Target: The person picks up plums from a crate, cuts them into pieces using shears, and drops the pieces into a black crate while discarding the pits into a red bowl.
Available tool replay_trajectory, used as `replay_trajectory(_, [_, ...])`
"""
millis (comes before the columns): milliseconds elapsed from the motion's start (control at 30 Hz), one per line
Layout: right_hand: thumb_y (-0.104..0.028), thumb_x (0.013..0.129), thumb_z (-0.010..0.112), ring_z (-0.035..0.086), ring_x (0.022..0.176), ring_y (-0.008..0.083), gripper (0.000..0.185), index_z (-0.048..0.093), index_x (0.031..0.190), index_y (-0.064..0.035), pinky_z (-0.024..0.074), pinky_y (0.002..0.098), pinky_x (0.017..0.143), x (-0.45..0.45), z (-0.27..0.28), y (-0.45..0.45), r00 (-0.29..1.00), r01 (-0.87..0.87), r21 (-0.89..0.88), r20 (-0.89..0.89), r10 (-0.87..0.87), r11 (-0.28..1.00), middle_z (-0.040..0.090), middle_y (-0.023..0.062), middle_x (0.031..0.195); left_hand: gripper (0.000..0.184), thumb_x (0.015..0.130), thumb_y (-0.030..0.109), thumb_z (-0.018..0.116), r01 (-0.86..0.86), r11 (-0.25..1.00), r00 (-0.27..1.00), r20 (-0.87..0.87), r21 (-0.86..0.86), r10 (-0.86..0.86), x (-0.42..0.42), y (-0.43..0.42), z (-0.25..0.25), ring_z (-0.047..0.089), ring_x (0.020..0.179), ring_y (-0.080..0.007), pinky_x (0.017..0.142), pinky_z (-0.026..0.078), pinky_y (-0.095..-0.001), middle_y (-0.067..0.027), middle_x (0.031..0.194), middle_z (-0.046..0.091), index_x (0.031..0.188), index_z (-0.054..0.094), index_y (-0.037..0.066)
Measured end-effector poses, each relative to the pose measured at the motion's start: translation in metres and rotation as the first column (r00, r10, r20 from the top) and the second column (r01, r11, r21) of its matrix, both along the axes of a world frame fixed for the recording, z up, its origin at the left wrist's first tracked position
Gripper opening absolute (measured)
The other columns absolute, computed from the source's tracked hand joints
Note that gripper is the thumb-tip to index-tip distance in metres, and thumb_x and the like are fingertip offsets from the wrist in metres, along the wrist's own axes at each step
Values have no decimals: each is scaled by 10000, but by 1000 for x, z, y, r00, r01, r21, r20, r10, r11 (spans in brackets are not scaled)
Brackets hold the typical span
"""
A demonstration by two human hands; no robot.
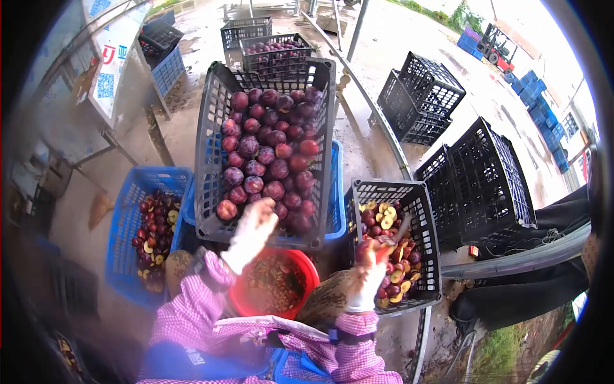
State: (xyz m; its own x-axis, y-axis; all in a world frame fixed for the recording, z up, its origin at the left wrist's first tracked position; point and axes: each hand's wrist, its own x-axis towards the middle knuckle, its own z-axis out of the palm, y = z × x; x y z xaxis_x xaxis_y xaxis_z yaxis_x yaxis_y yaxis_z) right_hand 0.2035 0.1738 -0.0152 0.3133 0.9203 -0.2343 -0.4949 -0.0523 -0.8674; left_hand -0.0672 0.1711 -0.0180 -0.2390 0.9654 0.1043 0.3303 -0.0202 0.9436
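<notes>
Plums fill the black crate (203, 147); pits lie in the red bucket (311, 274).

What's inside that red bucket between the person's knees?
The red bucket holds a loose heap of small brownish bits, too blurred to name for certain. Its depth is hidden under them, and the left hand and wrist cover part of its rim.

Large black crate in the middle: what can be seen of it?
The black crate is rectangular, seemingly plastic, with openwork walls and a rim. Whole plums, red to dark purple, lie many deep inside. It sits above a blue crate that shows along its right side. The left hand is at its near end; whether they touch is unclear.
</notes>
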Motion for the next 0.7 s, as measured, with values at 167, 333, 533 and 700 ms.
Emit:
replay_trajectory(167, [-180, 884, 620, 512, 820, 87, 275, 533, 1105, -41, 436, 220, 702, 49, 29, 9, 828, 299, 142, 453, -331, 944, 567, 43, 1023, 639, 773, 234, 672, -196, 975, 768, -603, 101, 217, -59, 67, -37, 568, 1005, -370, 862, 466, -416, -209, 1259, 489, 1309, 379, 47])
replay_trajectory(333, [-192, 921, 519, 438, 653, 46, 153, 574, 991, -68, 370, 183, 578, 29, 40, -24, 955, 119, -119, 285, -81, 986, 527, -29, 769, 668, 775, 209, 673, -235, 943, 794, -606, -235, 47, -64, 85, -22, 528, 1079, -410, 917, 441, -422, -251, 1258, 470, 1322, 325, 46])
replay_trajectory(533, [-368, 953, 484, 366, 426, 24, 354, 588, 1015, -35, 286, 175, 381, -1, 24, -61, 907, -308, -194, 237, 349, 932, 527, -31, 662, 396, 859, 247, 645, 103, 968, 759, 647, -228, 72, -74, 44, -19, 632, 830, -209, 693, 529, -330, -95, 1077, 608, 1186, 491, 87])
replay_trajectory(700, [-379, 975, 429, 273, 411, 29, 298, 521, 1023, -100, 190, 191, 358, -47, 41, -86, 791, -612, -175, -128, 598, 772, 392, -61, 599, 348, 863, 185, 610, 291, 956, 99, 995, -25, -4, -35, -44, 17, 628, 921, -261, 769, 554, -364, -138, 1082, 615, 1167, 527, 38])
